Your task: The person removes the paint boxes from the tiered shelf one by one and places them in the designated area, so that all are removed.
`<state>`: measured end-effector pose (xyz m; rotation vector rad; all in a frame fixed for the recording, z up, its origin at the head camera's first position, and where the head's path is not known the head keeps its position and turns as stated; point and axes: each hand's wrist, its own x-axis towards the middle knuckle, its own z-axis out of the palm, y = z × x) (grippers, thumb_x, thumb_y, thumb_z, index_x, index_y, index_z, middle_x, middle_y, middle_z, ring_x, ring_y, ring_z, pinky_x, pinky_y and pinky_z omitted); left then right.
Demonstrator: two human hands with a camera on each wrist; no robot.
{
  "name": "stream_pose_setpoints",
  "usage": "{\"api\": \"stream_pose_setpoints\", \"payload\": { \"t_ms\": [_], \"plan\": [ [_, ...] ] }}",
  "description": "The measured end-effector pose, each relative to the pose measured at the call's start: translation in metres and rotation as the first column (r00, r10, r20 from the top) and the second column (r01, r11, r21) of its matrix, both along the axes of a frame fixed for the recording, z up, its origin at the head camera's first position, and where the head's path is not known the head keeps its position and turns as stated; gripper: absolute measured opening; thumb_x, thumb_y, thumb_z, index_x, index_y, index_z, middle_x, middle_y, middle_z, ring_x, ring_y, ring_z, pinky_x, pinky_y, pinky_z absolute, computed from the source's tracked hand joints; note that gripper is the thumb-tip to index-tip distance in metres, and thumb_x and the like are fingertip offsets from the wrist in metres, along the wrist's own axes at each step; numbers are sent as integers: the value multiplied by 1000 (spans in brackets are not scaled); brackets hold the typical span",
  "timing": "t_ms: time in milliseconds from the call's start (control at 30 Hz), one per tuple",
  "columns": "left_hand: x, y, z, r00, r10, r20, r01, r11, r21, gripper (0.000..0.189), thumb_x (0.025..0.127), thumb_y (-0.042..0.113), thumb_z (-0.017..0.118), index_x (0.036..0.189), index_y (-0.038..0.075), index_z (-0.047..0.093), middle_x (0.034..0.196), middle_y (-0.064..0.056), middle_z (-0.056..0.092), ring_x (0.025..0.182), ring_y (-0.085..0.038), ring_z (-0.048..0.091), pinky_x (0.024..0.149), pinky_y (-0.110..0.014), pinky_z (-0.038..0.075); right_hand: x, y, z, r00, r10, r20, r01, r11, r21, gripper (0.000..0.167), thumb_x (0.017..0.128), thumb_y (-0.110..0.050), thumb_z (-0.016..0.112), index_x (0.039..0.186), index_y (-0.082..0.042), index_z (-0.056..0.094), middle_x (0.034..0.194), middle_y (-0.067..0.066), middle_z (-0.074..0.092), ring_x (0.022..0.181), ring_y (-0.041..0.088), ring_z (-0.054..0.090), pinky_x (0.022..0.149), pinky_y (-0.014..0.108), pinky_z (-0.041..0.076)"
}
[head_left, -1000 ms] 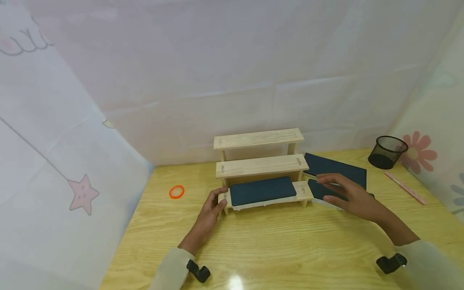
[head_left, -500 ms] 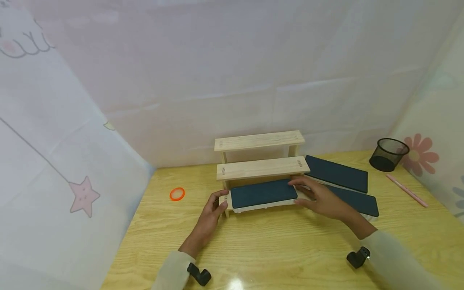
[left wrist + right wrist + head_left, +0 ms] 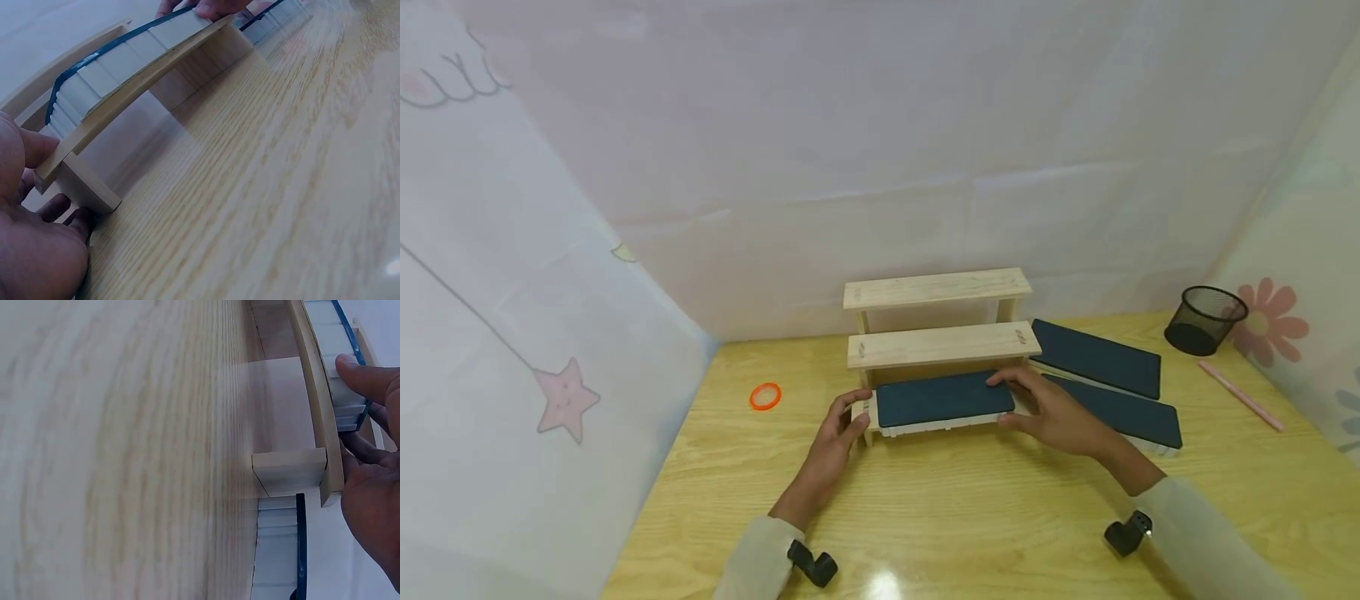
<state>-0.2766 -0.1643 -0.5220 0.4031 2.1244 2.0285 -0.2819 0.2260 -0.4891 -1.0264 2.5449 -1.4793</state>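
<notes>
A three-step wooden shelf [image 3: 942, 343] stands against the back wall. On its lowest step lies a long box [image 3: 943, 400] with a dark blue top and white ribbed sides, seen from the side in the left wrist view. My left hand [image 3: 830, 443] grips the left end of that step, its thumb over the end plank and fingers around the support. With thumb in front and fingers at the back, my right hand [image 3: 1054, 418] holds the right end of the box. In the right wrist view the thumb [image 3: 362, 376] presses the ribbed white side.
Two similar blue-topped boxes [image 3: 1097, 358] lie on the wooden table [image 3: 925, 517] to the right of the shelf. A black mesh cup [image 3: 1204, 321] and a pink pen [image 3: 1240, 395] are farther right. An orange ring [image 3: 766, 397] lies to the left.
My right hand has moved left from above the boxes on the table to the right end of the box on the step and holds it. My left hand stays on the shelf.
</notes>
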Motion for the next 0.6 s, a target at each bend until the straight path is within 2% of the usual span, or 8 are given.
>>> {"api": "stream_pose_setpoints", "payload": {
  "t_ms": [133, 267, 333, 500, 600],
  "plan": [
    [-1, 0, 0, 1000, -6, -5, 6, 1000, 6, 42, 106, 36, 53, 147, 28, 44, 164, 4, 18, 153, -27, -2, 119, -56, 13, 1, 1, 3, 999, -3, 34, 5, 999, -52, 51, 97, -19, 68, 143, -20, 45, 152, 5, 36, 145, 30, 33, 113, 51, 30],
    [-1, 0, 0, 1000, -5, 2, 5, 1000, 9, 41, 106, 35, 53, 145, 29, 45, 162, 9, 21, 153, -22, 1, 119, -54, 14, 5, 0, 7, 997, -18, 72, 26, 994, -108, 49, 97, -18, 68, 142, -20, 47, 154, 8, 33, 144, 33, 33, 112, 52, 31],
    [-1, -1, -1, 1000, -7, -1, 7, 1000, 18, 41, 106, 34, 53, 146, 27, 45, 162, 8, 22, 153, -22, 1, 119, -55, 14, 8, 0, 9, 996, -31, 85, 42, 991, -125, 49, 97, -18, 69, 142, -21, 48, 157, 6, 30, 144, 33, 34, 110, 49, 35],
    [-2, 0, -1, 1000, -19, -5, 19, 999, 42, 44, 106, 31, 54, 147, 20, 44, 162, 5, 22, 153, -22, -1, 119, -55, 13, 14, 2, 12, 994, -56, 94, 72, 981, -181, 50, 96, -13, 70, 142, -18, 51, 160, 2, 27, 143, 33, 36, 103, 29, 45],
    [-3, -1, -1, 1000, -24, -3, 24, 998, 52, 43, 106, 30, 53, 147, 20, 44, 162, 5, 22, 153, -20, -1, 119, -53, 15, 16, 5, 12, 995, -49, 87, 67, 973, -223, 50, 96, -8, 69, 142, -15, 51, 160, 3, 26, 143, 33, 35, 98, 26, 49]
  ]
}}
